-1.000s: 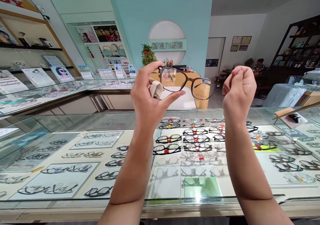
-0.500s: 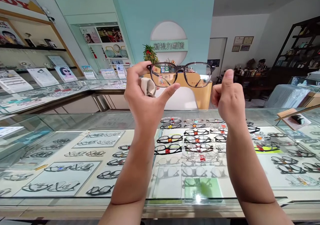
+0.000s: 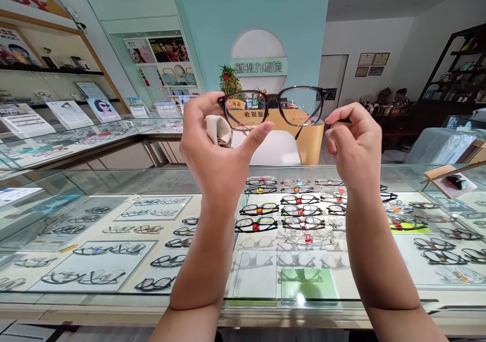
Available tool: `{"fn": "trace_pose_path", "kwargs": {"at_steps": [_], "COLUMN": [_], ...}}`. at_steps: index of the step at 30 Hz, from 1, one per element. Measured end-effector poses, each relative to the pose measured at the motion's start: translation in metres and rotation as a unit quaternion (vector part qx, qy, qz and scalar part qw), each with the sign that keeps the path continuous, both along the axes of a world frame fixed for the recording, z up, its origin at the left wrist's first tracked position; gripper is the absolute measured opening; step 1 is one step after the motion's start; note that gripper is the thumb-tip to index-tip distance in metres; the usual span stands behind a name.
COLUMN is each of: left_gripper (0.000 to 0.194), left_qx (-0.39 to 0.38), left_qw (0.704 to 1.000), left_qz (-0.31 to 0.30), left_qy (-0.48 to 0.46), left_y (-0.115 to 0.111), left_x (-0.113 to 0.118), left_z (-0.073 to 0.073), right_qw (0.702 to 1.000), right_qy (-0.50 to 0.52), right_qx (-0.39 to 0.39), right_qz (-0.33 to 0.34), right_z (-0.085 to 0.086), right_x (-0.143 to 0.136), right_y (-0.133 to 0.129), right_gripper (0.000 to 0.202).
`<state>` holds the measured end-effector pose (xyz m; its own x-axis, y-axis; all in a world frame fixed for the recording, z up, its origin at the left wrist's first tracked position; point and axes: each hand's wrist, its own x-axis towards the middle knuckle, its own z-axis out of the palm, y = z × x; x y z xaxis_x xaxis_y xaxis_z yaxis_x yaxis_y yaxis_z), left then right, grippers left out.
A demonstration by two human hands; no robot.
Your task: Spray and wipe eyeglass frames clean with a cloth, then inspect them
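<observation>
A pair of dark-framed glasses (image 3: 274, 107) is held up level in front of me, lenses facing me. My left hand (image 3: 218, 144) pinches the left lens rim between thumb and forefinger and also keeps a small beige cloth (image 3: 219, 130) tucked against its palm. My right hand (image 3: 355, 142) grips the right temple arm at the frame's right end with fingertips and thumb. Both forearms rise above a glass display counter (image 3: 114, 180).
The counter holds rows of eyeglass frames (image 3: 283, 211) under the glass. A second glass case (image 3: 87, 137) with leaflets runs along the left. A yellow reception desk (image 3: 309, 139) stands behind. A person (image 3: 400, 99) sits far right by dark shelving (image 3: 455, 69).
The glasses turned from angled to level and facing me. My right hand, earlier off the frame with fingers closed, has come in and taken hold of the right temple arm.
</observation>
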<state>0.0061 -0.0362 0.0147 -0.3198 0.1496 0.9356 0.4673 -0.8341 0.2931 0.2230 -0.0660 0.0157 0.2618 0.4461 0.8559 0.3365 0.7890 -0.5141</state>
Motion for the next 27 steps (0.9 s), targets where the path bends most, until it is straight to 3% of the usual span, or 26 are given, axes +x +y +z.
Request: {"fn": "trace_pose_path", "kwargs": {"at_steps": [3,11,16,22,27], "left_gripper": [0.068,0.063,0.059,0.062,0.067], "left_qx": [-0.006,-0.018,-0.015,-0.007,-0.018], "left_qw": [1.000,0.999,0.998,0.998,0.996], "left_qz": [0.011,0.008,0.015,0.033,0.029], "left_qy": [0.016,0.046,0.064,0.057,0.088], "left_y": [-0.001,0.001,0.002,0.005,0.009], "left_x": [-0.002,-0.007,-0.008,-0.005,-0.010], "left_z": [0.000,-0.004,-0.005,-0.006,-0.013], "right_qw": [1.000,0.999,0.993,0.989,0.989], "right_qy": [0.007,-0.018,-0.071,-0.128,-0.122], "right_qx": [0.004,0.018,0.040,0.016,0.014], "right_qz": [-0.025,-0.040,-0.085,-0.066,-0.078], "right_z": [-0.001,-0.008,-0.001,0.001,0.000], "right_x": [0.002,0.005,0.002,0.000,-0.001], "right_y": [0.005,0.012,-0.004,-0.015,-0.013], "right_gripper": [0.020,0.056,0.035,0.052,0.049]}}
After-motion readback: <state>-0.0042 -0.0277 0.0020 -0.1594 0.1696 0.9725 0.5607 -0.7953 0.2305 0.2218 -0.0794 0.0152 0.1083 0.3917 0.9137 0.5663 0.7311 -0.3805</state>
